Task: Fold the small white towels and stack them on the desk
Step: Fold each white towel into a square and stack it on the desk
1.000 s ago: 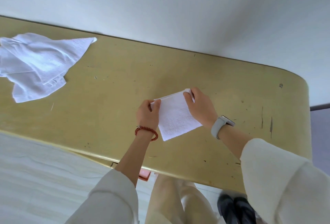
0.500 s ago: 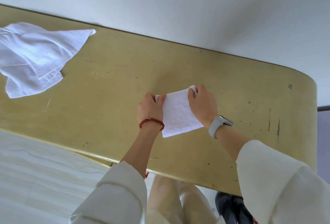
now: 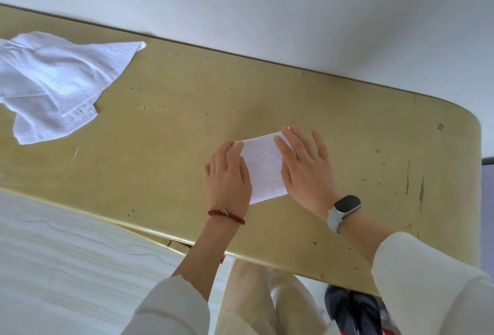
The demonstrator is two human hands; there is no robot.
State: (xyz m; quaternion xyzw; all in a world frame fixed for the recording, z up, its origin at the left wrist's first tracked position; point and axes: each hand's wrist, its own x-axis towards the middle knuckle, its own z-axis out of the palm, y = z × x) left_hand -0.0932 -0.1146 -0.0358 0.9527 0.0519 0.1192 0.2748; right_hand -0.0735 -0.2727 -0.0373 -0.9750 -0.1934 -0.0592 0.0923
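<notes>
— Pressing flat: I am laying both palms on the folded towel (image 3: pixel 264 167), which is lying on the desk (image 3: pixel 187 110) toward its right end. My left hand (image 3: pixel 228 177) is covering its left edge, and my right hand (image 3: pixel 304 166) is covering its right edge. All fingers are extended; neither hand is grasping anything.

— What is the cloth looking like?

— White terry, nubbly, folded into a compact rectangle, tilted slightly. The desk surface is showing as yellowish, smooth, scuffed, with a rounded right corner.

— And the other towels?

— An unfolded pile of towels (image 3: pixel 53 83) is lying rumpled at the far left, well apart, and the frame is cutting off its left side. How many pieces are in it I cannot tell. My hands are hiding both side edges of the folded one.
</notes>
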